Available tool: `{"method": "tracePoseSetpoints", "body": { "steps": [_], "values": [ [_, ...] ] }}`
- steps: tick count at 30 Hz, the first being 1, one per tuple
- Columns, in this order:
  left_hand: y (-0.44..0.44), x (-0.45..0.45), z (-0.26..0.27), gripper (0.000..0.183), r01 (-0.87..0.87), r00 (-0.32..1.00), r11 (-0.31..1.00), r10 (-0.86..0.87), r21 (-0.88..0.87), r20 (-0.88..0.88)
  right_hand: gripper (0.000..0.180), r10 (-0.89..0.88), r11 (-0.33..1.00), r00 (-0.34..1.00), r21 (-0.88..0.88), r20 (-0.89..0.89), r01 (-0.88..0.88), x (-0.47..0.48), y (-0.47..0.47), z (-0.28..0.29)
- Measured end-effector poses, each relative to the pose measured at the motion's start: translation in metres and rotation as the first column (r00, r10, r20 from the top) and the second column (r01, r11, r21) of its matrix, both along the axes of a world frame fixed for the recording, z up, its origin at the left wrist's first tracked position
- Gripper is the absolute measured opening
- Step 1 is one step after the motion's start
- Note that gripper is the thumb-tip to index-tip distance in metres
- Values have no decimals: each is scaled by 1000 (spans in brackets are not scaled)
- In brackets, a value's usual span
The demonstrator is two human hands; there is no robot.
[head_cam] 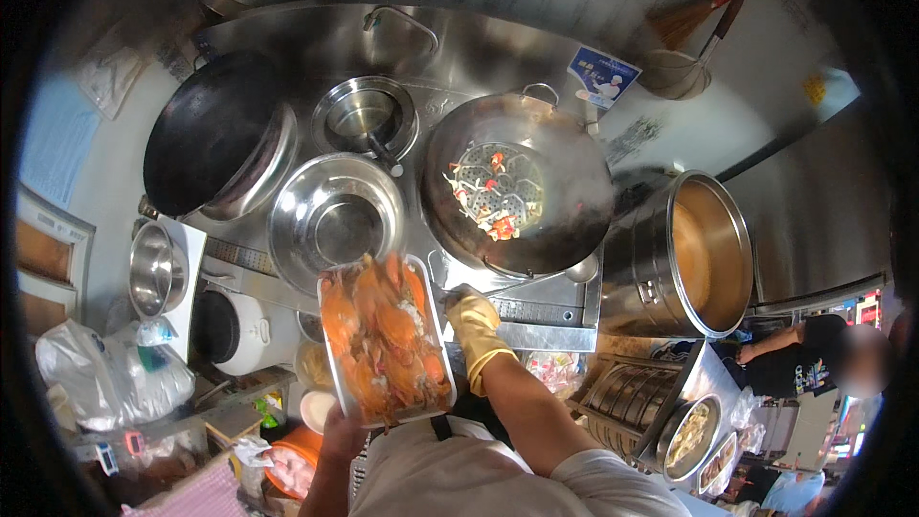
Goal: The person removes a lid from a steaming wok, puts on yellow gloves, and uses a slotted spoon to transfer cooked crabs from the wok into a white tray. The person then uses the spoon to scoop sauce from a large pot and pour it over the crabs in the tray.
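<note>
My left hand [343, 433], bare, grips the lower left corner of a white tray [444, 345] piled with orange-red cooked crabs [388, 330]. The tray is held in front of my body, its far edge by a wide steel basin [291, 230]. My right hand [475, 319], in a yellow rubber glove, is closed around the handle end of a steel ladle [581, 270], just below the wok. The large wok [574, 215] holds white and red chopped pieces [501, 222] over a round perforated pattern, with haze above it.
A dark wok [208, 129] leans at the left. A steel pot with a handle [359, 111] is behind the basin, under a faucet [409, 18]. A tall stockpot [707, 251] of brown liquid stands right. A bowl of food [693, 438] and another person [790, 352] are at lower right.
</note>
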State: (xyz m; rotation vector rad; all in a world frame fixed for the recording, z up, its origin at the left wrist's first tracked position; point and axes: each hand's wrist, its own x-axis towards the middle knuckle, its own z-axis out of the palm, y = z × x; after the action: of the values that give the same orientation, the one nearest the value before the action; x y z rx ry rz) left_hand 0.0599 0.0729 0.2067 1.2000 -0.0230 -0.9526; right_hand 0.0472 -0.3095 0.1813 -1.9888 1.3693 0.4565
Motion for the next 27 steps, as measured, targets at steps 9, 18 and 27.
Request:
{"method": "tracePoseSetpoints", "body": {
  "steps": [9, 18, 27],
  "values": [
    [-33, 38, 21, 42, -57, 973, 983, 16, -176, -228, 49, -749, 629, 427, 341, 507, 699, -92, 4, -65],
    [-49, -2, -29, 50, -57, 991, 993, 45, 100, 126, 62, -716, 644, 286, 444, 637, 622, -320, 9, 102],
    [-103, -41, 5, 30, -137, 989, 984, 143, -112, 46, 48, 152, 784, 908, -607, 391, 131, -325, -91, 200]
  ]
}}
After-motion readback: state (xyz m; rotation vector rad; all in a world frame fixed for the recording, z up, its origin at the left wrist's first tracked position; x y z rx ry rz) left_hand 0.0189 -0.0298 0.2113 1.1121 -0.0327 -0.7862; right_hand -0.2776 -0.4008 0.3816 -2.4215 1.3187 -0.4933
